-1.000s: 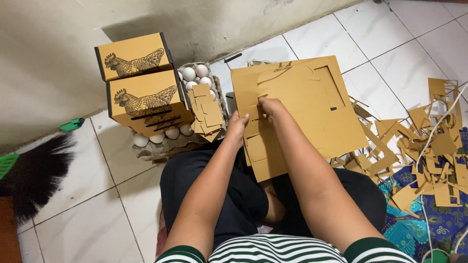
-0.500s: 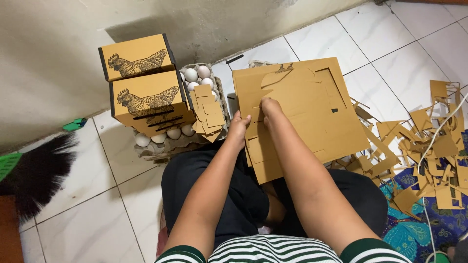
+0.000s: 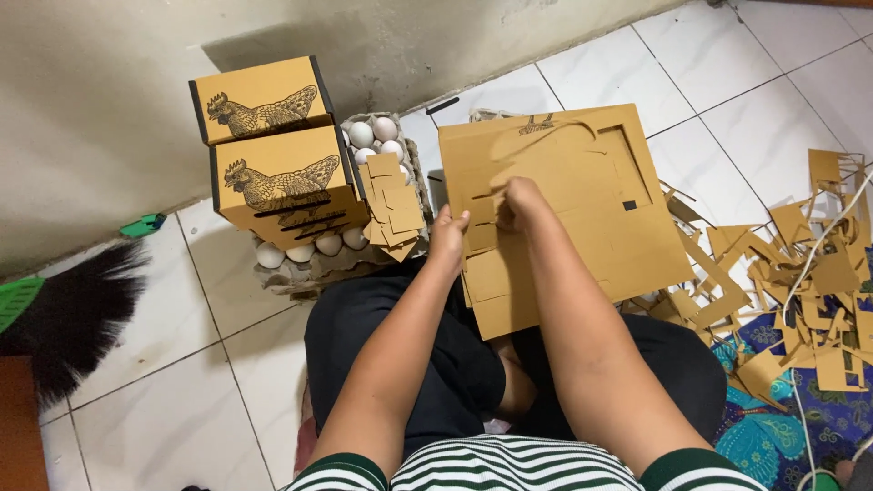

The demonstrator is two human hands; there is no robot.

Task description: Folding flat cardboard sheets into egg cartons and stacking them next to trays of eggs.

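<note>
Bare tiled floor (image 3: 182, 336) lies open leftward; stacked boxes (image 3: 282, 173), egg tray (image 3: 309, 264) and cardboard scraps (image 3: 800, 291) crowd elsewhere.

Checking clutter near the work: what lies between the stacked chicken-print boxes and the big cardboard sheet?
In the head view, an egg tray with white eggs and a pile of small cardboard cut-outs lies between the boxes and the sheet.

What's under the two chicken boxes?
An egg tray with white eggs peeking out beneath the boxes. More eggs show behind. Eggs directly under the boxes are hidden.
</note>
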